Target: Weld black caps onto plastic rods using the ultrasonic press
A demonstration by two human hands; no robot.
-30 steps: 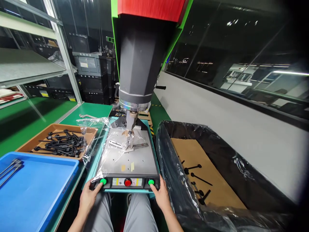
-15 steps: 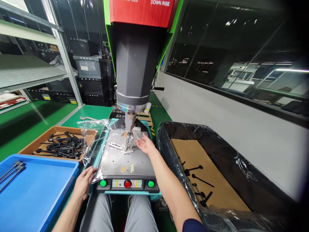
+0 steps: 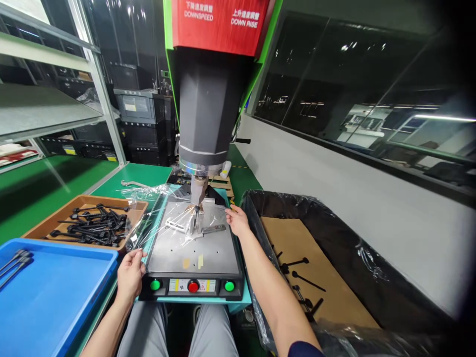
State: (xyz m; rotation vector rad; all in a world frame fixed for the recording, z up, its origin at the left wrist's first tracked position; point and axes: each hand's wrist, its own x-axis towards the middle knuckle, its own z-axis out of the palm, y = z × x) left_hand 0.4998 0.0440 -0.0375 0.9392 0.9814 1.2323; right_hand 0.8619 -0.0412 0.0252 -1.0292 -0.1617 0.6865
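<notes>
A sheet of clear plastic film (image 3: 158, 218) stretches across the left side of the press's metal plate (image 3: 208, 255) and in front of its metal fixture (image 3: 196, 225). My left hand (image 3: 131, 272) is closed, pinching the film's lower edge by the plate's front left corner. My right hand (image 3: 237, 220) pinches the film's far right part beside the fixture. Above the fixture hangs the press head (image 3: 204, 104), its narrow metal tip (image 3: 198, 191) just over it. The film's shape is hard to make out where it is see-through.
At left, a brown tray (image 3: 31, 229) holds a pile of black stemmed parts; a blue tray (image 3: 55, 307) in front holds several more. A wrench (image 3: 134, 184) lies behind. At right stands a plastic-lined bin (image 3: 316, 202) with black parts on cardboard. Green buttons (image 3: 155, 284) flank a red one (image 3: 193, 286).
My right hand has gone from open fingers near the fixture to a pinch on the film, farther right. My left hand has closed on the film's edge. The film is spread wider over the plate.
</notes>
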